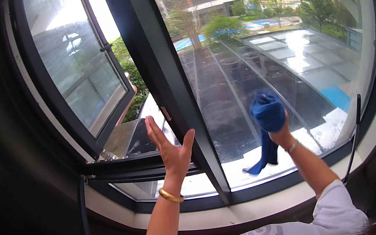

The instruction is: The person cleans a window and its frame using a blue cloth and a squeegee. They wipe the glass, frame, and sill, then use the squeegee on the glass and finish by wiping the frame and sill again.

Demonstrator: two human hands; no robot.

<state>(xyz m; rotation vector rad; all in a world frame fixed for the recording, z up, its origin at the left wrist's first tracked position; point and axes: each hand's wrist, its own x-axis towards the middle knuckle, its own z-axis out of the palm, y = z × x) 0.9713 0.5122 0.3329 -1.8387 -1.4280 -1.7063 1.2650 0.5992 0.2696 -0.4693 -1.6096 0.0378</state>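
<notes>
A bunched blue cloth (267,111) is in my right hand (282,134), against or just before the large fixed window pane (224,111); one end of the cloth hangs down. My left hand (173,153) is raised with fingers apart and holds nothing. It is beside the dark window mullion (167,83), in front of the opening on the left. Whether it touches the frame I cannot tell. The hinged window sash (82,68) stands open at the upper left, with a small dark catch on its edge.
A pale window sill (255,209) curves below the frame. A thin black rod (354,142) leans at the right, by the sill. A dark horizontal frame bar (125,164) crosses under the left opening. Outside lie a dark panelled roof, trees and a building.
</notes>
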